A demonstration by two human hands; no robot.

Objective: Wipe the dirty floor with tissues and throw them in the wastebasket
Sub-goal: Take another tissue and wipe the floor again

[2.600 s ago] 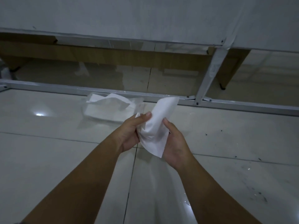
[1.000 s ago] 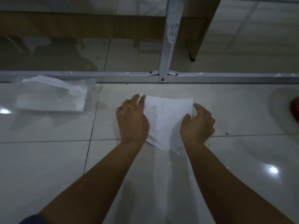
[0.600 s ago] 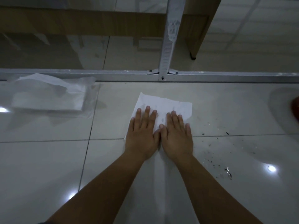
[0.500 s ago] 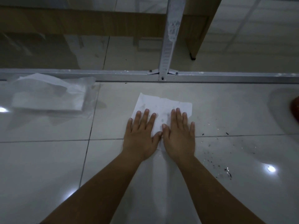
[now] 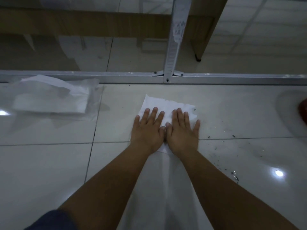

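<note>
the tissue lies spread flat on the glossy tiled floor, a short way in front of the metal rail that runs across the picture. both hands rest on top of it, palms down and fingers stretched out, gripping nothing. the left hand covers the tissue's left part and the right hand covers its right part; the two thumbs touch side by side over the middle of the sheet. the far edge of the tissue shows beyond the fingertips, and a small corner of it peeks out between the wrists.

right of the tissue, dark specks of dirt are scattered over the floor, some just beside the right hand's little finger, more trailing away from the tissue toward a bright light reflection. left of the tissue, well apart from it, a clear plastic pack of tissues lies against the rail. a red object shows at the right edge of the view, far right of the tissue; what it is cannot be told.
</note>
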